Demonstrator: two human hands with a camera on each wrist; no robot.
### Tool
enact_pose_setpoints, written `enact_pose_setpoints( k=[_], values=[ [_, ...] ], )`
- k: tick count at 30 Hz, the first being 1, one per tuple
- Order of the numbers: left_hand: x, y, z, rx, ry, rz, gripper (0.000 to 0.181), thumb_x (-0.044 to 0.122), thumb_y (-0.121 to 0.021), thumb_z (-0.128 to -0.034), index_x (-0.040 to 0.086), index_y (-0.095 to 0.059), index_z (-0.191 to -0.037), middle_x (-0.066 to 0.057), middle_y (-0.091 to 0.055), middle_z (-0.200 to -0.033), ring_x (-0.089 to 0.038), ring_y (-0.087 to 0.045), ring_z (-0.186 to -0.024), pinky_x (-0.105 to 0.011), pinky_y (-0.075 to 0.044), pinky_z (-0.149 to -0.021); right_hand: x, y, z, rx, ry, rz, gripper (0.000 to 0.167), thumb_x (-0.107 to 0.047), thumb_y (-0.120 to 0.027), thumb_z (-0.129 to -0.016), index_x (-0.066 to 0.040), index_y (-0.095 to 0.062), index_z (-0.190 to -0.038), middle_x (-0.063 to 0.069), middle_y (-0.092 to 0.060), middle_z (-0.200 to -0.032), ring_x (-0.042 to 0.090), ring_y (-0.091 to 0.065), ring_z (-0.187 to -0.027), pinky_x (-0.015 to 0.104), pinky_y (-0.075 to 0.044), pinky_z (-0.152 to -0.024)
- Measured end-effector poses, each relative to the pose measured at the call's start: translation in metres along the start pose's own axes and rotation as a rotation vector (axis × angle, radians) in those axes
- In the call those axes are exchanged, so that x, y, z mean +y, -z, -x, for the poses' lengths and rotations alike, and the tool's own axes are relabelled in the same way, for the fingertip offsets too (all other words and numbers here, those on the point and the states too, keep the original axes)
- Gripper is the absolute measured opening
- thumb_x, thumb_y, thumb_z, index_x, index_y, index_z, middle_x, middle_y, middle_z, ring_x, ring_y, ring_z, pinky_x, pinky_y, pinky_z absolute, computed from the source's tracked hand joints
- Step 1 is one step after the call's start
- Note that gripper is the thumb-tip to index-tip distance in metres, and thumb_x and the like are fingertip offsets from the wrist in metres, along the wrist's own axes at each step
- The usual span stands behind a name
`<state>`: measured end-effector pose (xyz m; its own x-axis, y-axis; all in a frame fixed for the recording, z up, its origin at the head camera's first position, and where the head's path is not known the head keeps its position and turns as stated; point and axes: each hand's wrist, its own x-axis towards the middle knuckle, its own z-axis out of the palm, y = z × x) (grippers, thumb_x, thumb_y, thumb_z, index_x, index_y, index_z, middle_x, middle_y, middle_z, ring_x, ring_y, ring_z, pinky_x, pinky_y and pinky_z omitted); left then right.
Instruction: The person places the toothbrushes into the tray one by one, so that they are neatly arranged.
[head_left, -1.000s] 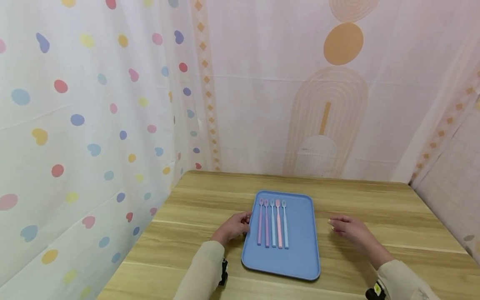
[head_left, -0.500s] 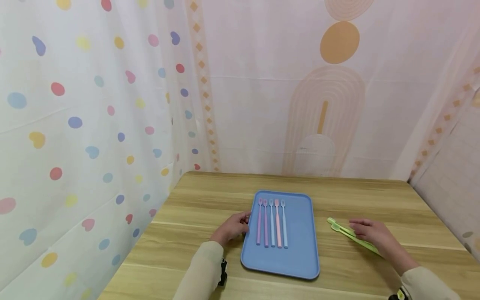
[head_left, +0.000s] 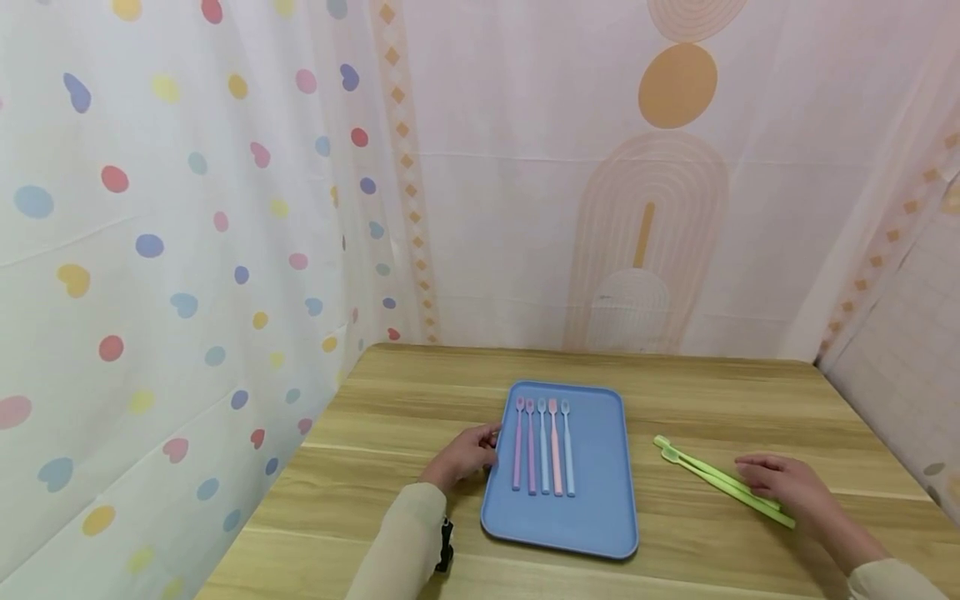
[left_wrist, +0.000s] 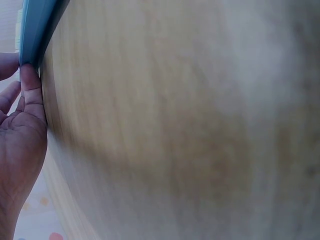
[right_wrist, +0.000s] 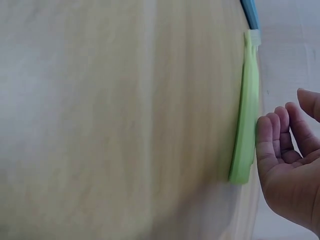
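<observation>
On the wooden table lies a blue tray (head_left: 588, 517) bearing a row of several toothbrushes: two purple ones (head_left: 532, 450), a pink one (head_left: 556, 450) and two light blue ones (head_left: 568, 454). My left hand (head_left: 463, 457) grips the tray's left rim, and the left wrist view shows fingers on both sides of the tray edge (left_wrist: 35, 30). To the right of the tray, two green toothbrushes (head_left: 723, 482) rest on the table close together, heads toward the tray. My right hand (head_left: 783, 483) hovers over their handle ends, fingers loosely bent, holding nothing.
The wooden table (head_left: 420, 392) runs back to a patterned curtain (head_left: 510, 250). A dotted curtain (head_left: 187, 250) hangs along the left side, and another pale cloth (head_left: 907, 358) along the right.
My right hand has moved right and toward me, away from the tray. Two green toothbrushes, hidden by that hand a second ago, now show on the table. The left hand stays on the tray.
</observation>
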<state>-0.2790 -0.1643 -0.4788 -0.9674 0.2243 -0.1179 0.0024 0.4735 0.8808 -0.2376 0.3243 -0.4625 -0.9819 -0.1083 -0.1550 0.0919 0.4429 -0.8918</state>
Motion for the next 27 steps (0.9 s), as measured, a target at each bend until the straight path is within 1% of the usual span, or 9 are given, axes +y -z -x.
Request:
enact_pose_setpoints(
  k=[3, 6, 7, 11, 14, 16, 19, 23, 27],
  values=[
    [0.0, 0.001, 0.001, 0.001, -0.002, 0.003, 0.07, -0.005, -0.061, -0.0793, 0.001, -0.045, -0.147, -0.009, -0.05, -0.096, -0.022, -0.047, -0.082, -0.031, -0.038, -0.064, 0.003, 0.002, 0.001, -0.001, -0.003, -0.022, 0.053, -0.021, -0.054, -0.102, 0.019, -0.045, -0.135, 0.031, -0.054, -0.131, 0.014, -0.063, -0.102, 0.031, -0.054, -0.084],
    [-0.001, 0.001, 0.001, -0.002, -0.003, 0.006, 0.069, -0.005, -0.061, -0.0799, 0.001, -0.045, -0.147, -0.009, -0.051, -0.096, -0.022, -0.048, -0.083, -0.031, -0.039, -0.065, 0.003, 0.001, 0.001, 0.002, -0.007, -0.016, 0.054, -0.022, -0.056, -0.101, 0.018, -0.046, -0.135, 0.029, -0.057, -0.129, 0.008, -0.063, -0.097, 0.03, -0.054, -0.083],
    [-0.001, 0.002, 0.001, -0.004, -0.004, 0.008, 0.069, -0.005, -0.061, -0.08, 0.0, -0.045, -0.147, -0.009, -0.051, -0.096, -0.022, -0.048, -0.083, -0.031, -0.039, -0.065, 0.002, 0.0, 0.001, 0.003, -0.01, -0.01, 0.055, -0.023, -0.057, -0.1, 0.018, -0.046, -0.135, 0.029, -0.058, -0.128, 0.008, -0.064, -0.097, 0.029, -0.054, -0.083],
    [-0.003, 0.002, 0.001, -0.009, -0.017, 0.013, 0.069, -0.006, -0.06, -0.0792, -0.002, -0.045, -0.146, -0.009, -0.052, -0.096, -0.022, -0.048, -0.083, -0.029, -0.04, -0.065, -0.001, -0.005, 0.001, -0.003, -0.018, 0.009, 0.056, -0.026, -0.058, -0.1, 0.017, -0.048, -0.135, 0.029, -0.057, -0.129, 0.017, -0.066, -0.101, 0.03, -0.053, -0.083],
    [-0.004, 0.002, 0.001, -0.012, -0.025, 0.016, 0.069, -0.006, -0.06, -0.0785, -0.003, -0.045, -0.146, -0.009, -0.053, -0.095, -0.021, -0.048, -0.082, -0.029, -0.04, -0.065, -0.004, -0.009, 0.001, 0.0, -0.019, 0.002, 0.056, -0.025, -0.059, -0.099, 0.016, -0.048, -0.135, 0.029, -0.056, -0.131, 0.017, -0.066, -0.102, 0.03, -0.053, -0.084],
    [-0.005, 0.002, 0.001, -0.011, -0.029, 0.016, 0.069, -0.006, -0.06, -0.0785, -0.003, -0.045, -0.146, -0.009, -0.053, -0.095, -0.021, -0.048, -0.082, -0.029, -0.04, -0.064, -0.004, -0.01, 0.001, 0.009, -0.019, -0.003, 0.055, -0.024, -0.06, -0.099, 0.016, -0.049, -0.135, 0.029, -0.055, -0.133, 0.014, -0.066, -0.101, 0.029, -0.053, -0.084],
    [-0.005, 0.001, 0.0, -0.011, -0.03, 0.009, 0.069, -0.006, -0.06, -0.0788, -0.001, -0.046, -0.146, -0.009, -0.053, -0.095, -0.021, -0.048, -0.083, -0.03, -0.04, -0.065, -0.003, -0.008, 0.003, 0.032, -0.01, 0.013, 0.055, -0.023, -0.06, -0.099, 0.017, -0.048, -0.134, 0.03, -0.055, -0.132, 0.004, -0.064, -0.095, 0.029, -0.054, -0.083],
    [-0.005, 0.001, -0.001, -0.01, -0.035, 0.005, 0.068, -0.006, -0.059, -0.0789, -0.001, -0.046, -0.146, -0.009, -0.053, -0.096, -0.021, -0.048, -0.084, -0.03, -0.04, -0.067, 0.0, -0.002, 0.006, 0.056, -0.013, 0.021, 0.054, -0.021, -0.06, -0.098, 0.019, -0.048, -0.133, 0.027, -0.061, -0.124, -0.005, -0.06, -0.086, 0.028, -0.055, -0.08],
    [-0.003, 0.0, -0.001, -0.01, -0.028, 0.008, 0.068, -0.006, -0.06, -0.0789, 0.0, -0.047, -0.145, -0.009, -0.053, -0.096, -0.021, -0.048, -0.084, -0.03, -0.04, -0.066, 0.0, -0.001, 0.009, 0.041, -0.014, -0.004, 0.055, -0.02, -0.061, -0.097, 0.02, -0.048, -0.132, 0.026, -0.063, -0.122, -0.004, -0.062, -0.086, 0.027, -0.055, -0.08]
  ],
)
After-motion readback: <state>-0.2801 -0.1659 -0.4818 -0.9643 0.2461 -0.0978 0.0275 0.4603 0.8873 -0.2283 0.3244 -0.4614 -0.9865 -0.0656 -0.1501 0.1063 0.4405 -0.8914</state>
